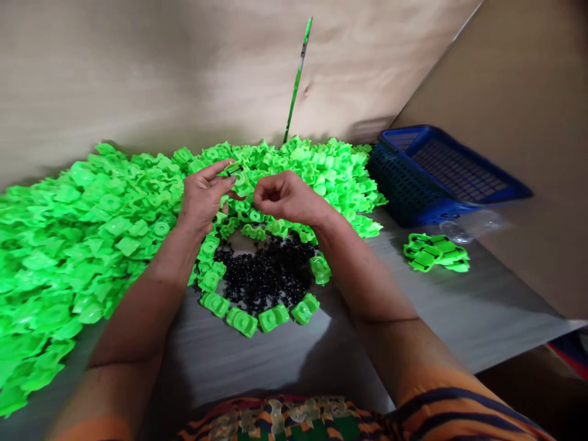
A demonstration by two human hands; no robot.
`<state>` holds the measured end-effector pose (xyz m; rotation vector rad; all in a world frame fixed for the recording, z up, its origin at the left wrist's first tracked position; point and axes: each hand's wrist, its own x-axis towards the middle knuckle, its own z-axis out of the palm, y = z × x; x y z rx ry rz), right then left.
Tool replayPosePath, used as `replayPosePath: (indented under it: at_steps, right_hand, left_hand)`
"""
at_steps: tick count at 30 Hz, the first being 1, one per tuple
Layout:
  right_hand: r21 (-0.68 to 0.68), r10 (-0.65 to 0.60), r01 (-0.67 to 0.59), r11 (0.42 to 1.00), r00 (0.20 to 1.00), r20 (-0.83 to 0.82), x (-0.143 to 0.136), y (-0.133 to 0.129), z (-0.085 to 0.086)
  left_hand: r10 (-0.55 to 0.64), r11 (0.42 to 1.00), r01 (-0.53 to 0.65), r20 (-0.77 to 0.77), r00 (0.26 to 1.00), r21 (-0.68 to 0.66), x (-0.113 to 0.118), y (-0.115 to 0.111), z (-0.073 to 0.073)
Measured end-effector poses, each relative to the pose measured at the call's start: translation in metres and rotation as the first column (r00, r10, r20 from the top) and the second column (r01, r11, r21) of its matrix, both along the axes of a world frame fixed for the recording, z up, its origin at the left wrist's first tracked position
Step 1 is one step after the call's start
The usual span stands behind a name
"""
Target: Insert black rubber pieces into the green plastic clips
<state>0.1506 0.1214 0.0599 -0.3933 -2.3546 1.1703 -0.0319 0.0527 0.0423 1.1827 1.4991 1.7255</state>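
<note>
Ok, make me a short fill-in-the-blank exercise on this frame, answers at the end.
1. The raised green piece is pinched in the person's ____ hand.
2. The small parts partly ringed by green units are coloured ____.
3. The plastic basket is coloured ____.
4. The green-and-black stack lies toward the picture's ____ side.

Missing words: left; black; blue; right.

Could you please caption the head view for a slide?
Left hand holding a green piece, right hand close, black parts nearby.
</note>
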Motion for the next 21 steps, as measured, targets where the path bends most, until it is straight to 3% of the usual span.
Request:
replayPosePath:
  at_steps: [3,5,8,15,21]
  right_hand:
    - [-0.086,-0.266,0.258,0.962,0.957,-0.112,-0.003,0.003,-0.002]
    - [-0.122,-0.347,0.333,0.935,0.929,-0.127,-0.009,0.002,-0.004]
    - [-0.132,-0.357,0.341,0.931,0.926,-0.122,-0.015,0.001,-0.008]
    - [-0.018,-0.390,0.392,0.920,0.905,-0.171,-0.015,-0.002,-0.009]
    - [-0.024,-0.412,0.415,0.909,0.890,-0.195,-0.018,-0.003,-0.012]
  left_hand:
    - [-0.017,1.000,0.017,0.002,1.000,0.001,0.002,-0.001,-0.001]
    - [-0.028,1.000,0.028,0.000,1.000,-0.001,0.004,-0.002,-0.001]
    - [-0.021,1.000,0.021,0.010,1.000,-0.001,0.007,-0.003,0.000]
    - [-0.017,1.000,0.017,0.013,1.000,0.003,0.009,-0.004,0.003]
    - [-0.030,0.999,0.029,0.021,0.999,0.037,0.010,-0.004,0.003]
